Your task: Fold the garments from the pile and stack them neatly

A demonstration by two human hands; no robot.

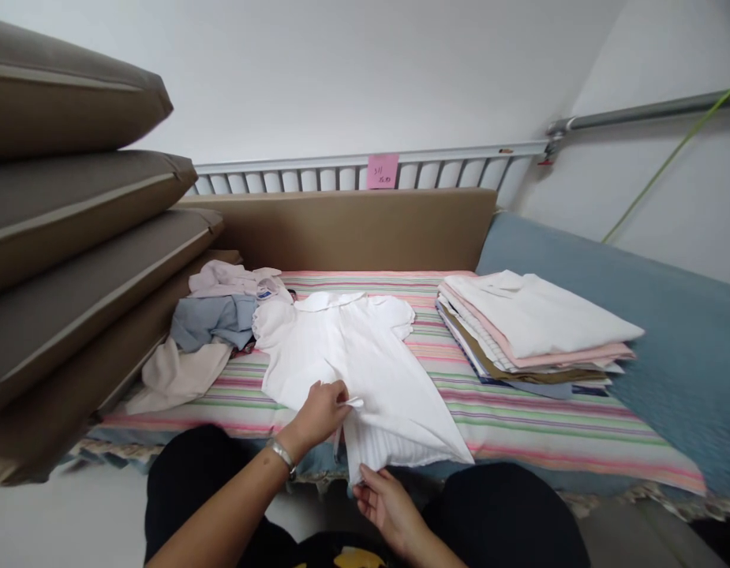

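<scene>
A white short-sleeved blouse [370, 355] lies spread on the striped cloth [495, 422], its collar toward the back and its hem toward me. My left hand [324, 409] pinches a fold of the blouse near the middle of its lower front, lifting the fabric slightly. At the front edge, my right hand [381, 497] grips the bottom corner of the hem between thumb and fingers. The lower front edge hangs a little past the cloth's edge between both hands.
To the right sits a stack of folded clothes [536, 323], white on top. Crumpled garments [214, 312] lie at the left beside piled brown cushions [98, 260]. Behind are a brown backrest cushion [341, 229] and a radiator [293, 177] with a pink note [382, 171].
</scene>
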